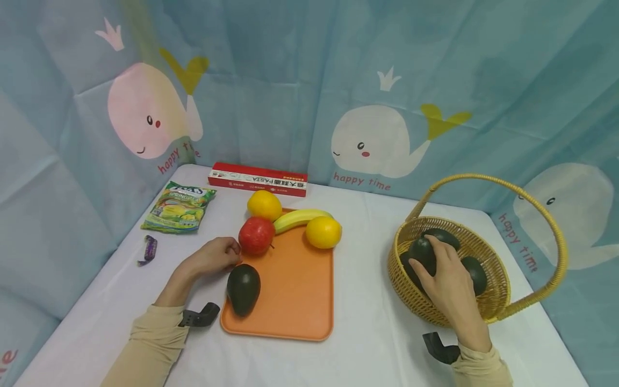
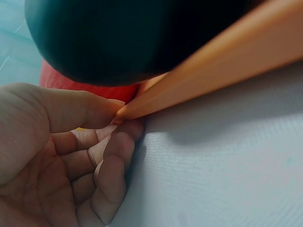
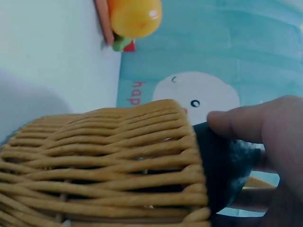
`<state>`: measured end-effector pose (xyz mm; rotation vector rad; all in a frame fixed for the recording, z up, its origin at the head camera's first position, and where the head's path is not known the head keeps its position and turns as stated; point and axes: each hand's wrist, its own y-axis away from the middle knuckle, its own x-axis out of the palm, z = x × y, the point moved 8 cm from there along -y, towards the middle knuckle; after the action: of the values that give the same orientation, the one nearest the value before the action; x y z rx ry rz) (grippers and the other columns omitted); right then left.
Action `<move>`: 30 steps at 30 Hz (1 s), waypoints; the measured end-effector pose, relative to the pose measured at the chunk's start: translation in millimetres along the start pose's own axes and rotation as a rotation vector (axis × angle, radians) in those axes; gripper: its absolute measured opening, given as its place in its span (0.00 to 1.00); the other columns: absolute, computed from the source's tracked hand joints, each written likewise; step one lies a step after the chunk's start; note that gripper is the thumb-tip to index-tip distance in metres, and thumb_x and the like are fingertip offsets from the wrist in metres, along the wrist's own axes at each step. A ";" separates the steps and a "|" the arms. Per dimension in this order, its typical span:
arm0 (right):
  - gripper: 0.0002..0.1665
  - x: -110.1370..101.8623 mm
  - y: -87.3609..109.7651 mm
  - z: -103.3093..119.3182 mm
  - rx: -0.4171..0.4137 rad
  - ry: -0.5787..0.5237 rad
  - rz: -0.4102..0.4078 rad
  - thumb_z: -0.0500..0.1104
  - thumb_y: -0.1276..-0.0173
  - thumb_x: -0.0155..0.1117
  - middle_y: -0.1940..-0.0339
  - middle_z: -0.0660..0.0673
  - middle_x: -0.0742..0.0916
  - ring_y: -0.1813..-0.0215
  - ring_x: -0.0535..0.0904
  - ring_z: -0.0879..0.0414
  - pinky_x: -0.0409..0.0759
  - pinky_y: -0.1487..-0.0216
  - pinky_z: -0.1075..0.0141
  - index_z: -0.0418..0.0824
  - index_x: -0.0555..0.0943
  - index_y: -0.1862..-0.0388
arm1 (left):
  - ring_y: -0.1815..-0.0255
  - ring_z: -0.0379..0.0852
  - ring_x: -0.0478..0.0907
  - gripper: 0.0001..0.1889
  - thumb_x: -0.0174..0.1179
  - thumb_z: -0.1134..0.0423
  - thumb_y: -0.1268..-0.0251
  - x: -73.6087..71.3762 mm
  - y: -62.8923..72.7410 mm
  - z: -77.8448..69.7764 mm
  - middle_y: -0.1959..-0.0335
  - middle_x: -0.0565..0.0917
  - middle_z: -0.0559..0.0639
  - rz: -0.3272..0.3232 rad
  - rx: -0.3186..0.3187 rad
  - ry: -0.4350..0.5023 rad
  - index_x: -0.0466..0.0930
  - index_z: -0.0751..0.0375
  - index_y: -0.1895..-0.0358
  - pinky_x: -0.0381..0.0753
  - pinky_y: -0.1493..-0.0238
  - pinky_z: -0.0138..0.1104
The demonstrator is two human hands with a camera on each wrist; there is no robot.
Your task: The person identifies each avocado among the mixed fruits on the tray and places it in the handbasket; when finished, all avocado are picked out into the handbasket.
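Note:
My left hand [image 1: 215, 257] pinches the left rim of an orange tray [image 1: 296, 287] between thumb and fingers, seen close in the left wrist view. On the tray beside it lies a dark green avocado [image 1: 244, 290], with a red apple [image 1: 256, 235] just behind. To the right, my right hand [image 1: 451, 285] grips another avocado [image 1: 422, 252] inside a wicker basket [image 1: 401, 279]. Its thumb and fingers lie on either side of that avocado, which shows above the basket's rim in the right wrist view. More avocados sit in the basket, including one at the right [image 1: 475, 275].
A banana [image 1: 300, 217] and two yellow fruits, one left [image 1: 264, 205] and one right [image 1: 323, 232], lie at the tray's far end. Behind is a red pasta box [image 1: 258, 179]. A green snack bag [image 1: 179, 208] and purple candy [image 1: 148, 250] lie left. The basket's tall handle [image 1: 556, 231] arches up.

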<state>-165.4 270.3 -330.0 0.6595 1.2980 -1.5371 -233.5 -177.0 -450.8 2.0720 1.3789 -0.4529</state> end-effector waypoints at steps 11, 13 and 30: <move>0.40 5.2 -3.8 3.0 0.050 0.025 0.152 0.56 0.31 0.61 0.39 0.27 0.78 0.49 0.79 0.28 0.76 0.56 0.36 0.40 0.63 0.27 | 0.73 0.44 0.73 0.08 0.57 0.66 0.39 -0.1 -0.5 1.0 0.75 0.79 0.51 -0.002 0.009 0.006 0.75 0.68 0.61 0.73 0.68 0.34; 0.41 6.4 -3.7 1.6 0.069 0.049 0.197 0.59 0.30 0.59 0.39 0.26 0.78 0.51 0.80 0.29 0.77 0.59 0.38 0.41 0.62 0.26 | 0.73 0.44 0.74 0.08 0.57 0.66 0.39 -0.1 -0.6 1.6 0.75 0.79 0.51 -0.003 0.009 0.008 0.75 0.68 0.61 0.73 0.68 0.34; 0.38 32.3 7.8 -27.8 0.152 0.165 0.458 0.51 0.37 0.68 0.42 0.25 0.79 0.46 0.78 0.27 0.78 0.59 0.38 0.35 0.69 0.33 | 0.73 0.44 0.73 0.08 0.57 0.67 0.40 -0.1 -0.3 1.2 0.75 0.79 0.51 -0.005 0.010 -0.004 0.75 0.68 0.61 0.73 0.68 0.34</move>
<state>-175.3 286.3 -369.0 1.1160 1.0588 -1.2278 -233.8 -177.7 -451.8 2.0752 1.3823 -0.4659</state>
